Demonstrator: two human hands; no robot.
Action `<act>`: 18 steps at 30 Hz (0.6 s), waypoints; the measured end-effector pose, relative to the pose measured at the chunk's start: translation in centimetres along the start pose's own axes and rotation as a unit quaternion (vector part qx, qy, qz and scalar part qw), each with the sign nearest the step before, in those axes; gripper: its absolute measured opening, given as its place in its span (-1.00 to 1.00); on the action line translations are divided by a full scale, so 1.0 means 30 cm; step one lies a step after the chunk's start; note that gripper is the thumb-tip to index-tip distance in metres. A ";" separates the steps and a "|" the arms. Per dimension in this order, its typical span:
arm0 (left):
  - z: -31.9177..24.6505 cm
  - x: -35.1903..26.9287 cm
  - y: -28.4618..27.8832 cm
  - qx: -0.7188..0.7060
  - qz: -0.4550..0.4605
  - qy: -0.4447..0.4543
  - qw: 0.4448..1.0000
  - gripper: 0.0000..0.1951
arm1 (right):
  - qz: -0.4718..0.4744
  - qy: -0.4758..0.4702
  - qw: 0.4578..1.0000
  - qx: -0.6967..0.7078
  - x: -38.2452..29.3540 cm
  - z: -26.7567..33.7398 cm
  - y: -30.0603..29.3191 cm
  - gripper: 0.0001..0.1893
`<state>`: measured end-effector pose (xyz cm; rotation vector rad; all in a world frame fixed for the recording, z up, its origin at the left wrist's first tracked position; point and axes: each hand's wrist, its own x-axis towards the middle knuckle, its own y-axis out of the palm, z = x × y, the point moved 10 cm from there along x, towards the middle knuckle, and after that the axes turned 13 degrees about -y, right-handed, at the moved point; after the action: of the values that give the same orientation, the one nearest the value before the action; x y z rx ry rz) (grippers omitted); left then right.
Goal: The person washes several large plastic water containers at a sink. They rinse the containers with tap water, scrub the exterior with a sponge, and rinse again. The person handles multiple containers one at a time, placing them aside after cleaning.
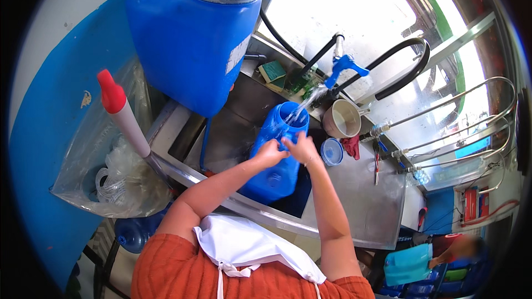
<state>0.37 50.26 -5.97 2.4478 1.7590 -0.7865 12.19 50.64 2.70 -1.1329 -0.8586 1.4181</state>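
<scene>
A blue plastic jug [274,180] with a wide round mouth leans in the stainless steel sink [245,99]. Water [311,99] runs from a faucet with a blue lever [347,68] into the jug's mouth, and some splashes at the rim. Just below that rim, my left hand [271,152] is at the jug's upper side with its fingers bent; whether it grips anything is unclear. Close beside it, my right hand [301,148] has its fingers apart near the jug's neck and holds nothing visible. A round translucent lid with a blue rim [332,152] lies on the steel counter to the right.
A large blue jerrycan [187,41] stands at the sink's left. A red-tipped handle [124,112] rises by a clear plastic bag [112,174]. A white dipper [342,118], red cloth [351,147] and sponges [272,72] sit around the sink. Another person [449,249] holds a turquoise container [409,263] at lower right.
</scene>
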 end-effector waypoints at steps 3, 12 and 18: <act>-0.097 -0.068 0.037 -0.198 0.095 0.035 0.975 -0.60 | -0.008 -0.002 0.964 0.267 0.002 -0.024 0.040 -0.65; -0.128 -0.380 -0.340 -0.113 -0.219 0.317 0.916 -0.66 | -0.018 -0.035 0.908 0.418 -0.262 -0.138 -0.154 -0.77; 0.049 -0.072 -0.517 -0.150 -0.258 0.165 0.940 -0.68 | -0.211 -0.023 0.905 0.370 -0.521 -0.440 -0.368 -0.92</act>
<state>-14.55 53.52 -2.26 2.0216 2.4751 -0.0843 27.59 36.01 12.12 -0.3069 -0.4734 1.2327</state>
